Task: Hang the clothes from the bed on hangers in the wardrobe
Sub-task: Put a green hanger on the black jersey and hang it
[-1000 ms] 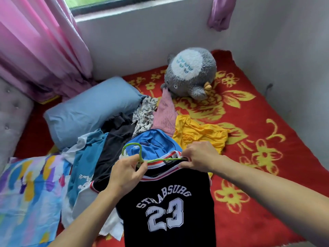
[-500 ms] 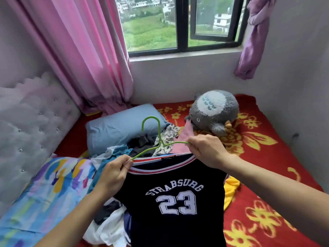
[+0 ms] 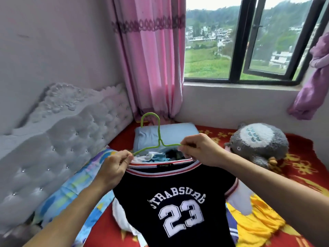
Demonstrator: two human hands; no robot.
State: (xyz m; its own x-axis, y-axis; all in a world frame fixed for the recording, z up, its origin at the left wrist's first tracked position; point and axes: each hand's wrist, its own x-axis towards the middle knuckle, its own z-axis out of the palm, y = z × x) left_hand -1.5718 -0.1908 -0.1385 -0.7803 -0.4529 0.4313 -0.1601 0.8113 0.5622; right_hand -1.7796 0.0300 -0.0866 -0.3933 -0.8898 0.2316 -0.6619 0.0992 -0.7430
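Note:
A black jersey point(image 3: 178, 202) with "23" in white hangs on a green wire hanger point(image 3: 158, 139), held up above the bed. My left hand point(image 3: 114, 168) pinches the hanger's left arm and the jersey's left shoulder. My right hand point(image 3: 199, 150) pinches the hanger's right arm at the collar. The hook stands upright between my hands. Behind and below the jersey lies the pile of clothes point(image 3: 156, 156), with a yellow garment point(image 3: 256, 221) at the lower right and white cloth point(image 3: 122, 220) at the lower left.
The bed has a red flowered cover point(image 3: 300, 168), a blue pillow point(image 3: 174, 134), a grey plush toy point(image 3: 258, 141) and a colourful blanket point(image 3: 74, 191). A grey tufted headboard point(image 3: 62, 139) runs along the left. Pink curtains point(image 3: 151, 59) and a window point(image 3: 249, 41) stand behind.
Both hands have raised the jersey on the hanger off the pile, and the hook now points up. My head has tilted up and turned left, showing the window and headboard.

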